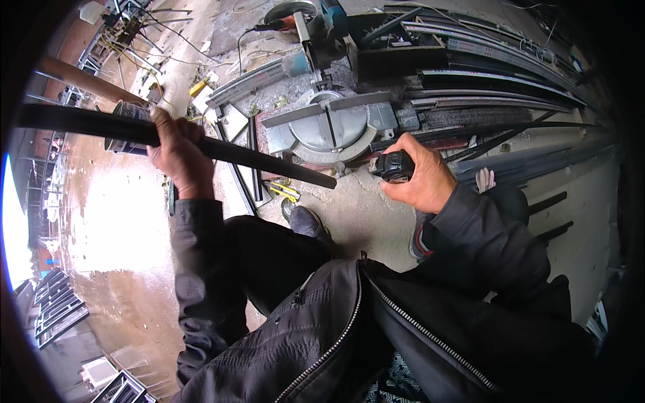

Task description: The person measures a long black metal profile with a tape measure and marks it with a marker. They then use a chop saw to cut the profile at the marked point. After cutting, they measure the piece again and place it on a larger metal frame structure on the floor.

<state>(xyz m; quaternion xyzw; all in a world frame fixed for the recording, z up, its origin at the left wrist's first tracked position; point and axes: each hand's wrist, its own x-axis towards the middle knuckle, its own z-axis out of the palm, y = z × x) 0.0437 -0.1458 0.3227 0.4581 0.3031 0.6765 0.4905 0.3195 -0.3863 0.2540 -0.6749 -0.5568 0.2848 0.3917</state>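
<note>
My left hand (182, 151) grips a long black bar or profile (262, 163), which runs from the far left edge of view to a free end above the floor. In my right hand (426, 174) is a black tape measure (395, 166), held apart from the bar's end. No drawn-out blade can be made out. In front of both hands stands a miter saw, its round metal table (327, 126) and fence (297, 113) dusted with chips. The saw's teal head (333, 17) is raised at the back.
Long metal profiles (504, 85) lie stacked at the right. A yellow utility knife (284, 191) lies on the floor by my shoe (308, 222). Behind the black bar stands a bucket (123, 146). Cables (189, 58) trail over the floor, and welded frames (58, 307) lie at far left.
</note>
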